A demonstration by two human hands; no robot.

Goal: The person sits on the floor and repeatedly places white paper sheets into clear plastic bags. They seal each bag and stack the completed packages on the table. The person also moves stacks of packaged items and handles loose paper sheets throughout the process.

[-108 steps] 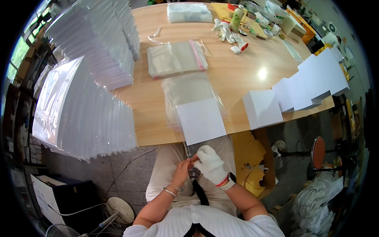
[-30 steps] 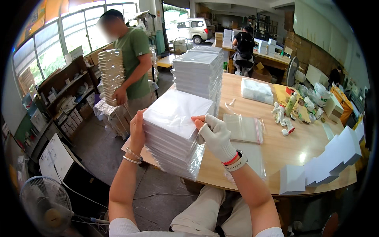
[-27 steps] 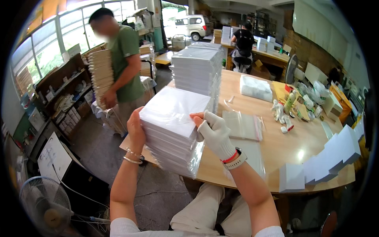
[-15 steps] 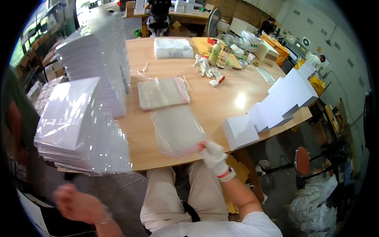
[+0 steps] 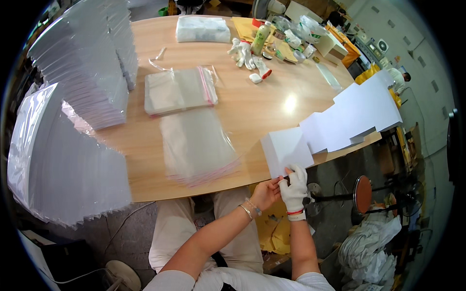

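At the table's near right edge, both my hands meet at the front of a stack of white paper (image 5: pixel 287 145). My left hand (image 5: pixel 267 194) is bare, with bracelets at the wrist. Its fingers are closed at the stack's lower corner, and what they pinch is too small to make out. My right hand (image 5: pixel 294 191), in a white glove with bare fingertips, curls its fingers over the near edge of the paper. To the left of them a loose fan of clear plastic bags (image 5: pixel 196 143) lies flat. Behind it rests a thicker pack of clear bags (image 5: pixel 179 89) with a pink strip.
Tall piles of plastic-wrapped white packs (image 5: pixel 73 160) fill the table's left side. More white paper stacks (image 5: pixel 347 114) step away along the right edge. Gloves (image 5: pixel 245 53), a bottle (image 5: pixel 261 38) and tape clutter the back. A round red stool (image 5: pixel 362 194) stands right of the table.
My left hand has come from the lower left, beside the wrapped piles, across to the right. My right hand has left the clear bags' edge for the white paper stack. The view has shifted.
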